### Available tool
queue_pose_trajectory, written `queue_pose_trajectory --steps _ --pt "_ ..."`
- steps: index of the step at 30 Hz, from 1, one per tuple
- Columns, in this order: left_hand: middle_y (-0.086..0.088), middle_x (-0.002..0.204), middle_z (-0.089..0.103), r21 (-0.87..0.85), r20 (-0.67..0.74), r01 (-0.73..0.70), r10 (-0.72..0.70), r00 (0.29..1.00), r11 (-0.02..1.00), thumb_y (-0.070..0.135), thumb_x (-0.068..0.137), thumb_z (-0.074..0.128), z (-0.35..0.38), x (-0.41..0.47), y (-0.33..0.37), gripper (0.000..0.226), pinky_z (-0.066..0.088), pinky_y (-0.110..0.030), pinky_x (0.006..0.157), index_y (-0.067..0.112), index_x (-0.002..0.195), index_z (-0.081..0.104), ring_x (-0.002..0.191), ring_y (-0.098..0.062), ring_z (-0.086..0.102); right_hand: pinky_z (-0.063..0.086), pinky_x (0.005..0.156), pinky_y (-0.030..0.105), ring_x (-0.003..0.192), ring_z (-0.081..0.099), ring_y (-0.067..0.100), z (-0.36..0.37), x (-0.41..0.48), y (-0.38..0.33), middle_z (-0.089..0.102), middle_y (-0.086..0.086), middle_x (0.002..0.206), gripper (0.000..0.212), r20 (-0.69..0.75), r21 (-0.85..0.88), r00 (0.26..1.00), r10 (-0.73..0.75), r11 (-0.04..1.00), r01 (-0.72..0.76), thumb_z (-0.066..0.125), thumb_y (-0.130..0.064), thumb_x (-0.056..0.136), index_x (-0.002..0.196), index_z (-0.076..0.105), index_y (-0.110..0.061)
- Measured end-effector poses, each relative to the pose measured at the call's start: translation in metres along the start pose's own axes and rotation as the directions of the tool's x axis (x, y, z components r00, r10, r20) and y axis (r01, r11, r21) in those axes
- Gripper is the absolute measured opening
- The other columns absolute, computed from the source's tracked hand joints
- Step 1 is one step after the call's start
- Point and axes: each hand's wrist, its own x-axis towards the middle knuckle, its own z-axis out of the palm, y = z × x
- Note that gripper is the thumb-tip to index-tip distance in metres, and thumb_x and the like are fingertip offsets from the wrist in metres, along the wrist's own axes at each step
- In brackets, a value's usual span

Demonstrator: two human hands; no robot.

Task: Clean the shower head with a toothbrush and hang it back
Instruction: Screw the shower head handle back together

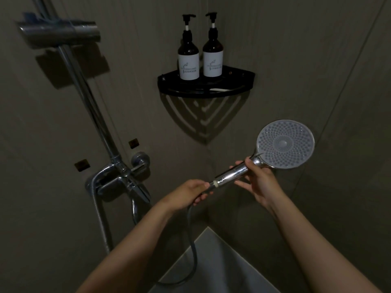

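Our left hand (188,194), at lower centre, grips the end of the grey flexible hose (193,250) where it meets the handle. Our right hand (260,182) curls thumb and fingers round the handle of the round chrome shower head (285,143), right of centre, its pale nozzle face toward us. At left we see the chrome mixer tap (120,180) and slanted riser rail (88,98). At upper centre, a black corner shelf (243,81) bears two brown pump bottles (188,58).

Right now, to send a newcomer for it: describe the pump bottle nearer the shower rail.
Find the black corner shelf where the walls meet. Of its brown pump bottles, yours is the left bottle, nearer the chrome rail than its twin.
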Motion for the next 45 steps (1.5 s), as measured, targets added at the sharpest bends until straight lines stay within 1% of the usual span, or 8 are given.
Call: queue_pose_trajectory --steps 9,18,21,24,30,33,37,45 --pt "0.009 0.041 0.048 -0.073 -0.094 -0.065 0.058 0.994 0.995 0.016 0.095 0.048 -0.003 0.002 0.001 0.027 0.031 -0.014 0.044 0.012 0.07 0.055 0.04 -0.001 0.037 0.057 0.06 0.032 0.102 0.068 0.021 0.004 -0.002 0.002 0.061 0.021 0.124 0.051 -0.063 0.09 0.998 -0.022 0.996 0.028 0.055 -0.028 0.091 0.131 0.045 0.001" --pt "-0.001 0.079 0.062 -0.052 -0.265 -0.189 0.169 0.949 0.981 -0.007 0.073 0.071 0.002 0.004 -0.003 0.03 0.046 -0.011 0.065 0.017 0.077 0.053 0.065 0.002 0.058 0.055 0.068 0.037 0.101 0.068 0.02 0.005 -0.004 0.001 0.064 0.017 0.122 0.043 -0.092 0.093 0.996 -0.006 0.996 0.015 0.053 -0.026 0.093 0.126 0.05 0.0" --pt "-0.003 0.073 0.058 0.06 -0.243 -0.107 0.118 0.963 0.992 0.017 0.089 0.059 0.007 0.0 0.004 0.006 0.04 -0.018 0.058 0.016 0.085 0.055 0.054 0.001 0.048 0.056 0.065 0.035 0.1 0.069 0.018 0.007 -0.006 0.0 0.064 0.017 0.122 0.046 -0.089 0.084 0.996 -0.011 0.996 0.019 0.053 -0.026 0.092 0.13 0.047 0.0" --pt "-0.002 0.069 0.058 0.16 -0.172 0.0 0.028 0.985 0.987 0.026 0.1 0.036 0.007 0.0 0.01 0.03 0.036 -0.015 0.051 0.011 0.088 0.06 0.045 0.001 0.043 0.057 0.062 0.033 0.1 0.069 0.019 0.009 -0.006 0.001 0.062 0.019 0.123 0.047 -0.084 0.061 0.996 -0.008 0.998 0.013 0.054 -0.026 0.092 0.13 0.046 0.001" --pt "0.006 0.061 0.045 0.095 -0.245 -0.127 0.147 0.958 0.987 0.0 0.077 0.07 0.003 -0.003 0.007 0.028 0.031 -0.006 0.046 0.014 0.076 0.046 0.044 0.008 0.044 0.055 0.068 0.038 0.103 0.067 0.02 0.007 -0.008 0.003 0.066 0.013 0.115 0.031 -0.099 0.081 0.995 -0.006 0.997 0.014 0.052 -0.024 0.094 0.118 0.053 -0.005" --pt "0.004 0.062 0.043 0.076 -0.229 -0.07 0.086 0.97 0.995 0.018 0.09 0.057 0.008 -0.005 0.016 0.011 0.032 -0.015 0.051 0.014 0.083 0.05 0.053 -0.001 0.042 0.056 0.073 0.042 0.101 0.068 0.02 0.008 -0.007 0.003 0.067 0.01 0.112 0.034 -0.092 0.114 0.996 0.002 0.993 0.008 0.052 -0.023 0.093 0.123 0.051 -0.007" --pt "-0.005 0.07 0.049 0.152 -0.162 0.021 0.004 0.987 0.988 0.028 0.1 0.034 0.007 -0.004 0.018 0.031 0.035 -0.019 0.055 0.016 0.078 0.052 0.056 -0.006 0.041 0.055 0.078 0.045 0.095 0.07 0.017 0.008 -0.006 0.002 0.064 0.014 0.12 0.039 -0.084 0.081 0.996 0.015 0.997 -0.008 0.054 -0.025 0.093 0.127 0.049 -0.007" --pt "0.005 0.076 0.048 0.169 -0.218 -0.092 0.128 0.967 0.981 0.016 0.077 0.073 0.006 -0.006 0.015 0.029 0.036 -0.011 0.058 0.017 0.092 0.048 0.066 -0.004 0.044 0.054 0.081 0.048 0.105 0.065 0.022 0.007 -0.011 0.002 0.065 0.014 0.118 0.04 -0.087 0.06 0.996 0.008 0.998 -0.003 0.053 -0.023 0.093 0.127 0.049 -0.002"
